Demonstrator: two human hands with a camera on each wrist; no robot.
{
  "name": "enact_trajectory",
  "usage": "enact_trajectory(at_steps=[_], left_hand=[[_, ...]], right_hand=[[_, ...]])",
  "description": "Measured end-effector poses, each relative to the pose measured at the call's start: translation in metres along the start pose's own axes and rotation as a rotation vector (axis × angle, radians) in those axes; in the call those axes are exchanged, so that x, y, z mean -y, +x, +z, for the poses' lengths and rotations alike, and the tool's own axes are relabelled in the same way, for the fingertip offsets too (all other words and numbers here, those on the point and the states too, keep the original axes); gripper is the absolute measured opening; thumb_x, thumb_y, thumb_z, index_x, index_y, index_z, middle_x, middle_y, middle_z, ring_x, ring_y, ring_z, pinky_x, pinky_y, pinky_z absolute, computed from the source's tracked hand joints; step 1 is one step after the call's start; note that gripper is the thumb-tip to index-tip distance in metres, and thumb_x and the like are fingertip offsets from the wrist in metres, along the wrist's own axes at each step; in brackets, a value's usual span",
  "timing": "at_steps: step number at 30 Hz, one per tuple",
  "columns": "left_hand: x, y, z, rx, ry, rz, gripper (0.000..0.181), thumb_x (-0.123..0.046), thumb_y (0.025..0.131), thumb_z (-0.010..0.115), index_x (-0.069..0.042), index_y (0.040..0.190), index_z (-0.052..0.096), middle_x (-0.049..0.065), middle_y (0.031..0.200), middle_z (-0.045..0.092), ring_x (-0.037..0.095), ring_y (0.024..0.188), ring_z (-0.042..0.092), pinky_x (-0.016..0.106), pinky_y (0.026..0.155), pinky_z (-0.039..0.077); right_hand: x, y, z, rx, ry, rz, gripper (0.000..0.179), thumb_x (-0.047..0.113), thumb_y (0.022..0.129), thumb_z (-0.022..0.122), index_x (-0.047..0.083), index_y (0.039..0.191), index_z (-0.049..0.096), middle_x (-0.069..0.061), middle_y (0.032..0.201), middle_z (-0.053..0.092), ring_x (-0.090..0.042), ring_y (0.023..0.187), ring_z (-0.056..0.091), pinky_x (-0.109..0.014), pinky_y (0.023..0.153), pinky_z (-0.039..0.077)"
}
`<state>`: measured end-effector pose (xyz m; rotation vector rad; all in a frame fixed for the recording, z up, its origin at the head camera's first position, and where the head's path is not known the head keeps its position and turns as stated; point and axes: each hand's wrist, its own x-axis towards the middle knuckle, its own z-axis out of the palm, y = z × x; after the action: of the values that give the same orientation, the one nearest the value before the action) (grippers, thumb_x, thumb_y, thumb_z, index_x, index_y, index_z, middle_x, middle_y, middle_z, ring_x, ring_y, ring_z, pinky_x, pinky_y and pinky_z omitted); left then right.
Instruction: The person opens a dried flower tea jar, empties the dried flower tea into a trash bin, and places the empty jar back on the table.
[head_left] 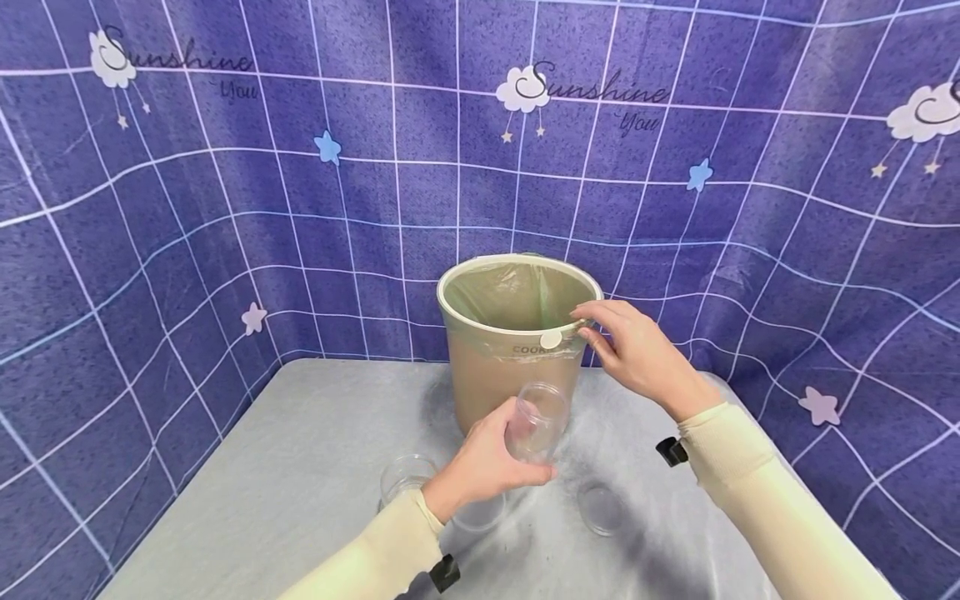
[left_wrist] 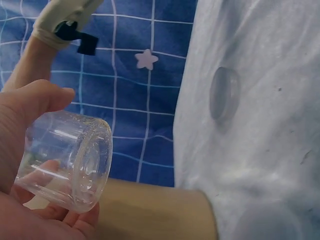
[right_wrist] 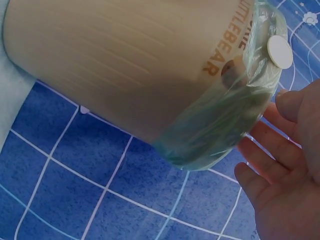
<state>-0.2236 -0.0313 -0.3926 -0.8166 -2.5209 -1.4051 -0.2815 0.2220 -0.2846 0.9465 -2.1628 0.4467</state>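
My left hand (head_left: 491, 454) grips a clear plastic jar (left_wrist: 75, 160) round its side, tilted in front of the bin. The jar is see-through, and its thick round base faces away from my palm in the left wrist view. A beige trash bin (head_left: 510, 383) stands upright with a thin green bag (right_wrist: 220, 125) folded over its rim. At the bin's right side is my right hand (head_left: 637, 354), its loosely extended fingertips right at the rim (head_left: 592, 292). A round white tab (right_wrist: 280, 52) sits on the rim near the thumb.
A clear round lid (head_left: 600, 508) lies on the grey-covered table (head_left: 337, 433), right of the left hand. Another clear container (head_left: 405, 468) and a clear round piece (head_left: 482, 512) are partly hidden by the left wrist. Blue checked curtains (head_left: 390, 183) enclose the back and sides.
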Motion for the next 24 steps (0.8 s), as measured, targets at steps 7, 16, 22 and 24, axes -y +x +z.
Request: enact_trajectory(at_steps=[7,16,22,24], left_hand=[[0.009,-0.004,0.017,0.004,-0.011,-0.007,0.062,-0.037,0.064,0.095,-0.03,0.116,0.062,-0.007,0.106,0.069,0.01,0.098,0.062,0.031,0.087,0.05],[0.02,-0.006,0.035,0.025,-0.034,-0.056,0.064,-0.037,0.064,0.096,-0.032,0.116,0.06,-0.006,0.108,0.072,0.009,0.1,0.063,0.03,0.087,0.05],[0.027,-0.005,0.044,0.032,-0.034,-0.075,0.066,-0.037,0.062,0.097,-0.03,0.116,0.06,-0.013,0.106,0.072,0.008,0.101,0.063,0.03,0.087,0.05],[0.029,-0.005,0.047,0.031,-0.025,-0.077,0.067,-0.036,0.061,0.098,-0.028,0.117,0.061,-0.013,0.106,0.071,0.009,0.102,0.063,0.03,0.088,0.05]], right_hand=[[-0.002,-0.005,-0.005,0.005,-0.02,0.023,0.027,0.007,0.097,0.067,0.0,0.124,0.068,-0.016,0.123,0.07,-0.034,0.119,0.063,-0.05,0.101,0.048],[-0.009,-0.02,-0.015,0.013,-0.044,0.085,0.032,0.007,0.097,0.066,0.001,0.128,0.066,-0.017,0.127,0.069,-0.037,0.123,0.061,-0.053,0.106,0.045],[-0.012,-0.027,-0.019,0.048,-0.069,0.13,0.033,0.012,0.098,0.066,0.001,0.129,0.065,-0.017,0.128,0.068,-0.036,0.124,0.06,-0.053,0.108,0.044],[-0.014,-0.03,-0.02,0.053,-0.07,0.143,0.033,0.012,0.098,0.066,0.001,0.129,0.065,-0.017,0.128,0.067,-0.037,0.124,0.06,-0.053,0.106,0.044]])
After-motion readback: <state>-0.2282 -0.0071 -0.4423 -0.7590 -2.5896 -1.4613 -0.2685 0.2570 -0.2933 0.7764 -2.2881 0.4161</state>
